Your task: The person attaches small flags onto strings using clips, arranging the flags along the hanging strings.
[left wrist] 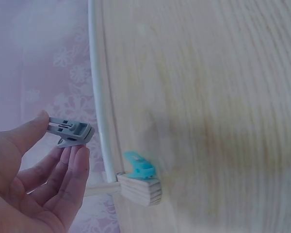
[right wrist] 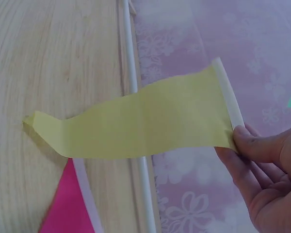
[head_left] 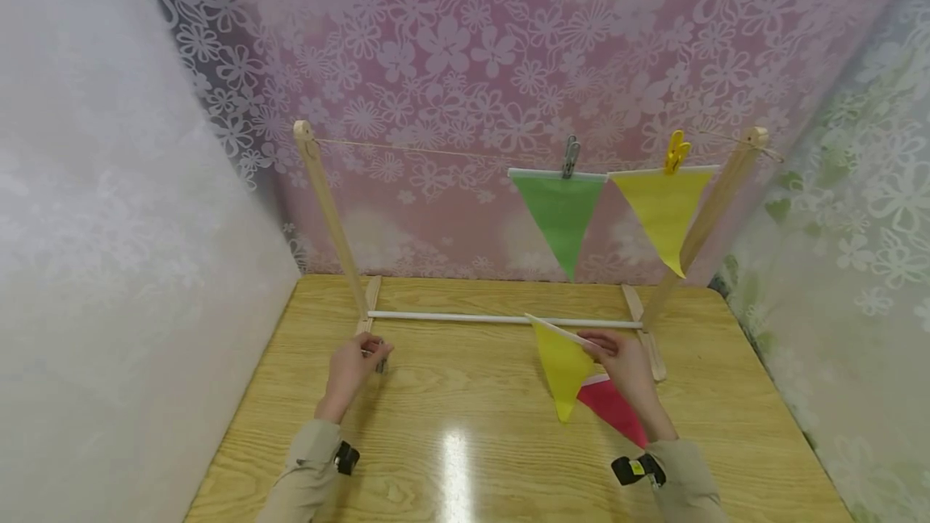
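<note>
My left hand (head_left: 352, 366) pinches a grey clothespin (left wrist: 73, 131) between thumb and fingertips, near the foot of the left post. With my right hand (head_left: 622, 357) I grip one end of the white top edge of a yellow pennant (head_left: 563, 366). Its cloth hangs point down in front of the white rod (head_left: 450, 317). A pink-red pennant (head_left: 617, 410) lies on the table, partly hidden by the right hand and the held pennant. Above, a green pennant (head_left: 561, 216) and another yellow pennant (head_left: 664, 204) hang from a string (head_left: 436, 151).
Grey (head_left: 571, 160) and yellow (head_left: 676, 153) clothespins fasten the hanging pennants. The string runs between the left wooden post (head_left: 330, 212) and the right post (head_left: 715, 200). A teal clothespin (left wrist: 140, 166) sits at a wooden foot (left wrist: 141, 190). A flowered curtain (head_left: 450, 47) stands behind the table (head_left: 407, 442).
</note>
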The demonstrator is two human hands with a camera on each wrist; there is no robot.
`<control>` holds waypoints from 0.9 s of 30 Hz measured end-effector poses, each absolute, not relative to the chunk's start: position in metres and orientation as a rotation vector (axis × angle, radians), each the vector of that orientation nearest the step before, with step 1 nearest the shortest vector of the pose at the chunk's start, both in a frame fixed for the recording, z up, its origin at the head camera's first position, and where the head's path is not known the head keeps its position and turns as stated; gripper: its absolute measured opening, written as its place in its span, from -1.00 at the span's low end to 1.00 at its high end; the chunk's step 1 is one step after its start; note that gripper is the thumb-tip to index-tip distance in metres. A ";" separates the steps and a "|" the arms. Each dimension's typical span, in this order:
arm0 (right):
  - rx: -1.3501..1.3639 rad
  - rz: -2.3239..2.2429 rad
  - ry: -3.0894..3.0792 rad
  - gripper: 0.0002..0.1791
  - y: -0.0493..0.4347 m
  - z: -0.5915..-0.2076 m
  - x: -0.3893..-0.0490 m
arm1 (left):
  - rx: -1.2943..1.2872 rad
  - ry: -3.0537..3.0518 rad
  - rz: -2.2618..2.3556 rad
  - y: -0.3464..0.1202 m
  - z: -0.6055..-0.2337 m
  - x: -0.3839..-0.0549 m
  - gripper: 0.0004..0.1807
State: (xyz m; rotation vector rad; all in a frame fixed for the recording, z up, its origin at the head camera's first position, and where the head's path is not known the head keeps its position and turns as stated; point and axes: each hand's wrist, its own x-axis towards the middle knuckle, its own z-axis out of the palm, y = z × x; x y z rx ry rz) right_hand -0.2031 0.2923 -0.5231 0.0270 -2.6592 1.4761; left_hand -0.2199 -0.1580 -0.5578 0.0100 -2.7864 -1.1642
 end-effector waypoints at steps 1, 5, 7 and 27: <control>0.029 1.490 -2.647 -0.75 0.291 -0.521 -0.204 | 0.008 -2.778 -1.173 -0.158 -0.556 -0.221 -0.69; 0.037 1.551 -2.604 -0.72 0.285 -0.514 -0.209 | -0.014 -2.743 -1.182 -0.160 -0.547 -0.227 -0.68; 0.035 1.579 -2.598 -0.68 0.282 -0.508 -0.212 | -0.020 -2.735 -1.177 -0.160 -0.542 -0.229 -0.67; 0.292 1.732 -2.391 -0.74 0.231 -0.430 -0.242 | -0.177 -2.726 -1.041 -0.140 -0.458 -0.253 -0.52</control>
